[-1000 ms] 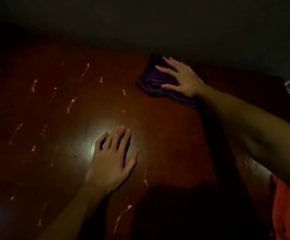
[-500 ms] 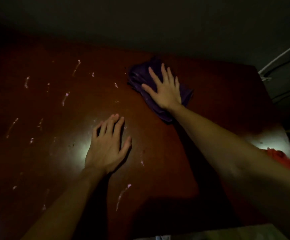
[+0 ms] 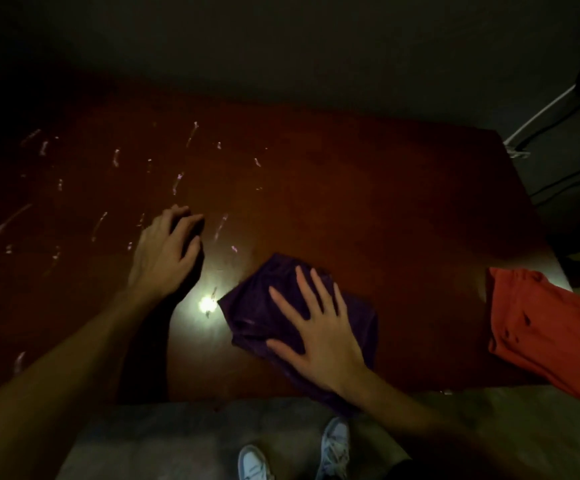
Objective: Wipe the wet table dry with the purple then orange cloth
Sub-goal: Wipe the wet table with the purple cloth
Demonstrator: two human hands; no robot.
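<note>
The dark red-brown table fills the view, with several water streaks shining on its left half. My right hand lies flat with fingers spread on the purple cloth, pressing it onto the table near the front edge. My left hand rests palm down on the wet surface to the cloth's left, fingers slightly curled, holding nothing. The orange cloth lies at the table's front right corner, hanging partly over the edge.
A bright light reflection sits between my hands. Cables run along the floor beyond the right edge. My shoes show on the floor below the table's front edge.
My right hand has dragged the purple cloth from the far middle of the table back to the front edge. My left hand stayed on the table, fingers curling a little.
</note>
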